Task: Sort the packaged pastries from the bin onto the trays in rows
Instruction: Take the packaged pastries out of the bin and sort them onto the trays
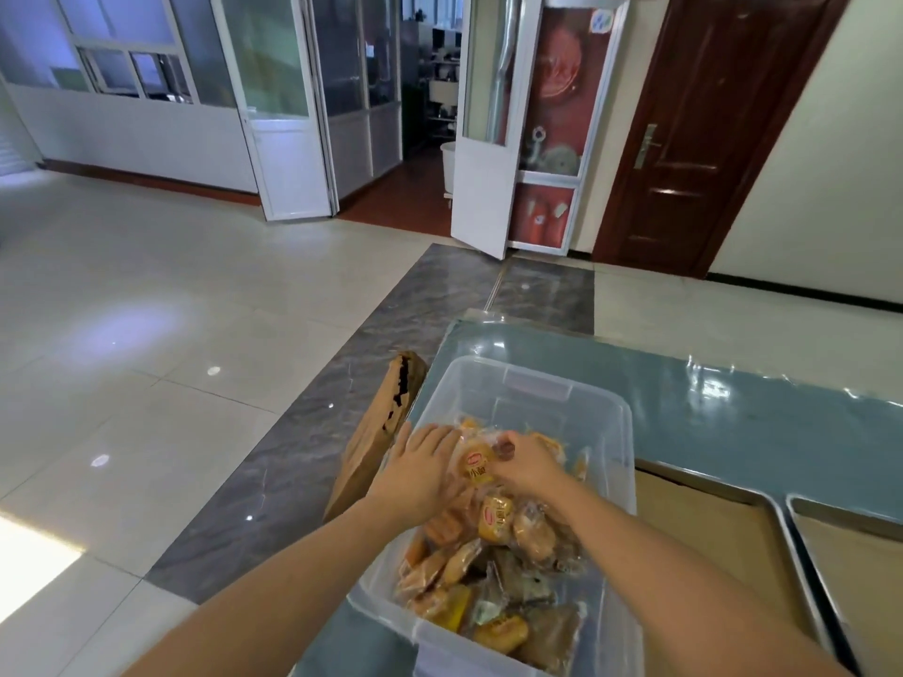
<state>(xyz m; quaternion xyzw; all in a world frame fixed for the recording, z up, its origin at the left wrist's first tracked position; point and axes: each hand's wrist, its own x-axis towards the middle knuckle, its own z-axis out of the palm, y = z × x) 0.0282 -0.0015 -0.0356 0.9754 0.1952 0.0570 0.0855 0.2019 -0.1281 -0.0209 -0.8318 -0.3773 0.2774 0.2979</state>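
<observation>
A clear plastic bin [611,432] stands on the table and holds several packaged pastries [493,569] in golden and brown wrappers. Both hands reach into its far half. My left hand [420,469] lies with straight fingers against a yellow-wrapped pastry [478,465] bearing a red logo. My right hand [525,461] curls its fingers round the same pastry from the right, with a small dark piece at its fingertips. Two metal trays lined with brown paper, the nearer tray [772,510] and a second tray [801,510], lie to the bin's right.
The table [733,422] has a teal glossy top. A brown cardboard piece [386,432] leans against its left edge. Beyond lies a tiled floor with a dark marble strip [342,408], open white doors and a brown door.
</observation>
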